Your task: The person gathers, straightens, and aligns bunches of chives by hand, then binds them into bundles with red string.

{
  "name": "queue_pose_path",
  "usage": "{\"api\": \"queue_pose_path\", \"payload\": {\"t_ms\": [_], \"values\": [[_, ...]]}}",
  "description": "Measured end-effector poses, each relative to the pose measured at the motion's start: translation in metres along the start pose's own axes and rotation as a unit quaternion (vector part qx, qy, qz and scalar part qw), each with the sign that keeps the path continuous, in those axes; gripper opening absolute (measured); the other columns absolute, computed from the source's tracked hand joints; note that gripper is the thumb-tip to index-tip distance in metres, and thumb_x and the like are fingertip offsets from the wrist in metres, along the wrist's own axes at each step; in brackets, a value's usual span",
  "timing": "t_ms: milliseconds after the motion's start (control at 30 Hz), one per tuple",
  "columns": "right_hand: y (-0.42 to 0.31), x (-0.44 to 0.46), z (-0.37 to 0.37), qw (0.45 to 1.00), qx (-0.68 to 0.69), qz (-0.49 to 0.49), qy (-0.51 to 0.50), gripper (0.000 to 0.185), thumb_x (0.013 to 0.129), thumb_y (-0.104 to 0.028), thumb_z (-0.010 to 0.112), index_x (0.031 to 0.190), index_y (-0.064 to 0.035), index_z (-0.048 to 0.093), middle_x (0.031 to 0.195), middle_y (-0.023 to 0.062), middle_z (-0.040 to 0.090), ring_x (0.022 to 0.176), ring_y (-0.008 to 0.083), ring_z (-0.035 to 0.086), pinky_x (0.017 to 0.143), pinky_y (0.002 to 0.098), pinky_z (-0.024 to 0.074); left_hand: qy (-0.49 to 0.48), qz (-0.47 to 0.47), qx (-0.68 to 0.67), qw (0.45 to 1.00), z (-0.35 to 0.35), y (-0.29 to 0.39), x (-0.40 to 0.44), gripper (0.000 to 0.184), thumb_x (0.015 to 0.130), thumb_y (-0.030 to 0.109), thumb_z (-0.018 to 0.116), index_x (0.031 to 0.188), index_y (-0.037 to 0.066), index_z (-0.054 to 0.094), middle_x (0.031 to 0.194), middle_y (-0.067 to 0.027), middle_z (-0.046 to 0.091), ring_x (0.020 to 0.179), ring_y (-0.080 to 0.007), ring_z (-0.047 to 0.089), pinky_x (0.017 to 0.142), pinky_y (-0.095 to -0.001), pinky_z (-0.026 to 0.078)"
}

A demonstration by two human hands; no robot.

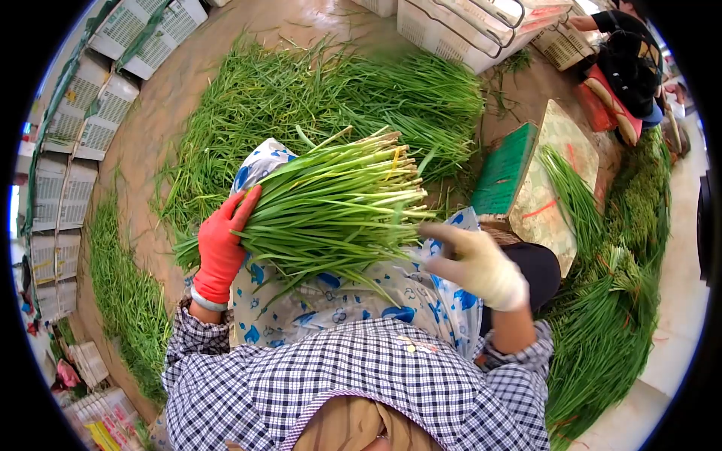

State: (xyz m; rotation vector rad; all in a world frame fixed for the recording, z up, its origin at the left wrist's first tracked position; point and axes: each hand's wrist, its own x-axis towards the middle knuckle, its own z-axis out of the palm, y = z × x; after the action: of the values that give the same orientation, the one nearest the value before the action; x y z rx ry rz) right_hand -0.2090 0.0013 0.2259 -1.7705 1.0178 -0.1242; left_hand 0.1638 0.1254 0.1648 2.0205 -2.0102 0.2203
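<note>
A large bunch of garlic chives [331, 207] lies across my lap, its pale cut ends to the right and its leaf tips to the left. Wrapped around the leafy side is my left hand [220, 240] in a red glove, fingers and thumb pressing on the blades. My right hand [477, 263], in a cream glove with darkened fingertips, is beside the stem ends. Motion blurs it, but its fingers look apart and nothing shows in them. Under the bunch spreads a white apron [301, 304] with blue prints.
Loose chives [256, 98] cover the floor ahead, with another strip [131, 293] at left. Tied bundles [609, 331] are heaped at right, by a board [560, 177] holding a small bunch. Plastic crates [83, 105] line the left; another person [628, 60] is at upper right.
</note>
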Motion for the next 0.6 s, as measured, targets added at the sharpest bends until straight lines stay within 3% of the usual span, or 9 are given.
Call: {"api": "queue_pose_path", "payload": {"t_ms": [100, 200, 233, 267, 433, 500, 533, 567, 600], "values": [[-0.011, 0.051, 0.041, 0.98, -0.189, 0.028, 0.048, 0.056, 0.079, -0.042, 0.073, 0.114, -0.0004, 0.059, 0.084, 0.0219, 0.066, 0.075, 0.0369, 0.064, 0.066, 0.0409, 0.0508, -0.004, -0.004, 0.007, 1.0, -0.003, 0.002, 0.0, 0.064, 0.076, 0.011, 0.066, 0.137, 0.026, 0.053, 0.117, -0.0093, 0.063, 0.085, -0.0277, 0.065, 0.071, -0.035, 0.053], [0.013, 0.087, 0.07, 0.953, -0.208, -0.121, 0.185, 0.055, 0.082, -0.048, 0.069, 0.11, -0.0011, 0.062, 0.085, 0.0216, 0.067, 0.076, 0.0371, 0.064, 0.067, 0.0413, 0.0513, -0.004, -0.005, 0.012, 1.0, -0.006, 0.003, -0.001, 0.066, 0.076, 0.01, 0.066, 0.138, 0.027, 0.052, 0.116, -0.0095, 0.063, 0.084, -0.0279, 0.065, 0.07, -0.0358, 0.053], [-0.018, 0.088, 0.06, 0.952, -0.298, 0.068, 0.009, 0.053, 0.084, -0.05, 0.066, 0.105, -0.0016, 0.065, 0.093, 0.0215, 0.068, 0.078, 0.0369, 0.065, 0.068, 0.0413, 0.0519, -0.012, -0.003, 0.023, 1.0, -0.006, 0.003, -0.002, 0.066, 0.076, 0.01, 0.066, 0.138, 0.027, 0.051, 0.115, -0.0095, 0.063, 0.083, -0.0279, 0.065, 0.07, -0.0358, 0.053], [0.013, 0.092, 0.079, 0.947, -0.233, -0.125, 0.182, 0.048, 0.084, -0.045, 0.068, 0.103, -0.0008, 0.067, 0.099, 0.0237, 0.067, 0.084, 0.0378, 0.065, 0.07, 0.0397, 0.0527, -0.022, -0.002, 0.032, 0.999, -0.007, 0.002, -0.003, 0.067, 0.076, 0.011, 0.066, 0.139, 0.027, 0.051, 0.115, -0.0094, 0.063, 0.083, -0.0278, 0.065, 0.07, -0.0359, 0.053], [0.05, 0.131, 0.108, 0.996, 0.067, -0.024, 0.05, 0.044, 0.084, -0.03, 0.07, 0.118, -0.0024, 0.061, 0.105, 0.016, 0.069, 0.093, 0.0301, 0.065, 0.084, 0.0348, 0.052, -0.026, -0.005, 0.051, 0.998, -0.007, 0.006, -0.005, 0.073, 0.075, 0.011, 0.067, 0.143, 0.028, 0.045, 0.118, -0.0083, 0.061, 0.083, -0.0281, 0.063, 0.069, -0.0369, 0.051], [0.052, 0.125, 0.127, 0.959, 0.19, -0.136, 0.157, 0.035, 0.087, -0.027, 0.067, 0.11, -0.0022, 0.06, 0.093, 0.0117, 0.067, 0.057, 0.0214, 0.057, 0.052, 0.0305, 0.0469, -0.035, -0.006, 0.034, 0.999, -0.01, 0.007, -0.004, 0.075, 0.074, 0.01, 0.067, 0.143, 0.028, 0.045, 0.118, -0.0086, 0.061, 0.083, -0.0286, 0.063, 0.07, -0.0371, 0.052], [0.012, 0.102, 0.109, 0.892, 0.441, 0.075, 0.064, 0.033, 0.088, -0.028, 0.065, 0.109, -0.0022, 0.059, 0.085, 0.0089, 0.066, 0.044, 0.017, 0.05, 0.042, 0.0286, 0.0411, -0.042, -0.012, 0.019, 0.999, -0.012, 0.007, -0.003, 0.076, 0.072, 0.008, 0.067, 0.143, 0.027, 0.045, 0.118, -0.0089, 0.061, 0.084, -0.0291, 0.063, 0.071, -0.0372, 0.052], [-0.001, 0.094, 0.1, 0.846, 0.527, 0.065, 0.037, 0.032, 0.09, -0.03, 0.062, 0.109, -0.0039, 0.057, 0.063, 0.0016, 0.053, 0.034, 0.0091, 0.032, 0.034, 0.0256, 0.0264, -0.043, -0.012, 0.017, 0.999, -0.011, 0.006, -0.003, 0.076, 0.072, 0.008, 0.067, 0.143, 0.027, 0.045, 0.118, -0.0089, 0.061, 0.084, -0.0291, 0.063, 0.071, -0.0372, 0.052], [-0.007, 0.085, 0.096, 0.847, 0.526, 0.068, 0.036, 0.032, 0.09, -0.03, 0.062, 0.109, -0.0039, 0.057, 0.063, 0.0016, 0.053, 0.034, 0.0091, 0.032, 0.034, 0.0256, 0.0264, -0.04, -0.014, 0.012, 0.999, -0.011, 0.005, -0.004, 0.078, 0.071, 0.007, 0.068, 0.143, 0.027, 0.045, 0.118, -0.0092, 0.061, 0.085, -0.0297, 0.063, 0.072, -0.0375, 0.052]]}}
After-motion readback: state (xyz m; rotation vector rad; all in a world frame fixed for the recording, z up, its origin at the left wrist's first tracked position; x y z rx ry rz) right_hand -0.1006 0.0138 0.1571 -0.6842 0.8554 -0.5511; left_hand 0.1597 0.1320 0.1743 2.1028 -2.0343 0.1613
